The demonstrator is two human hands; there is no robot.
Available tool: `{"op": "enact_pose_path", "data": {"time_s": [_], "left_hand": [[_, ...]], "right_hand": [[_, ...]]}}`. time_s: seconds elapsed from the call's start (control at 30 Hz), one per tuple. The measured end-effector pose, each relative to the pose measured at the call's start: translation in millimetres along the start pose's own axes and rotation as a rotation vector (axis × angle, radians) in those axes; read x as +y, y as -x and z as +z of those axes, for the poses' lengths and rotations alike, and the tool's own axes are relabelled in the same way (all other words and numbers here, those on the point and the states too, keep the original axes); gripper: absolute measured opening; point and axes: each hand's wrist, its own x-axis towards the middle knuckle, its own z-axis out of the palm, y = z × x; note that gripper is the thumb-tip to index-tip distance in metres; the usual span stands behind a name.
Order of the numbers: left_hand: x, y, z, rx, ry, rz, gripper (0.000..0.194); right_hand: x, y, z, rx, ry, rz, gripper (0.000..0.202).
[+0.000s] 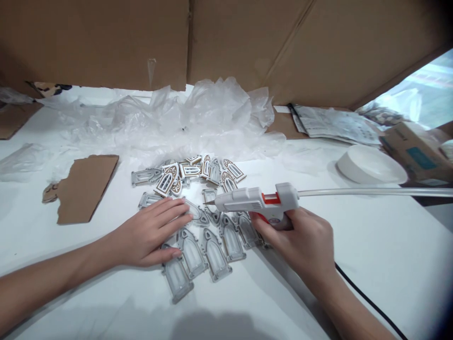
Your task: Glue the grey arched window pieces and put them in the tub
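Observation:
My right hand [300, 241] grips a white glue gun [247, 199] with a red trigger; its metal tip points left, above the pieces in the middle. A long translucent glue stick [368, 191] runs out of its back. My left hand [152, 231] lies spread and palm down on several small grey arched window pieces, its fingertips on one of them. Other grey pieces [215, 255] lie in a fan nearer to me. Behind them is a loose heap of white arched pieces with brown and gold scrollwork [167, 179].
Crumpled clear plastic [219, 108] lines the back, below a cardboard wall [233, 38]. A torn cardboard piece [87, 189] lies left. At right are a white round dish [371, 165], flat plastic packets [332, 123] and a cardboard box [417, 151]. A black cable [368, 297] passes my right wrist.

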Motion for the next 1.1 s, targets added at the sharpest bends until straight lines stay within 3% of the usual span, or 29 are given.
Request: {"op": "enact_pose_path", "data": {"time_s": [0.63,1.1], "left_hand": [[0.0,0.6,-0.8,0.056,0.025,0.051,0.05],[0.5,-0.1,-1.8,0.091,0.033,0.035,0.047]], "right_hand": [[-2.4,0.6,-0.3,0.008,-0.011,-0.088,0.03],[2.2,2.8,3.7,-0.104,-0.018,-0.07,0.032]]}}
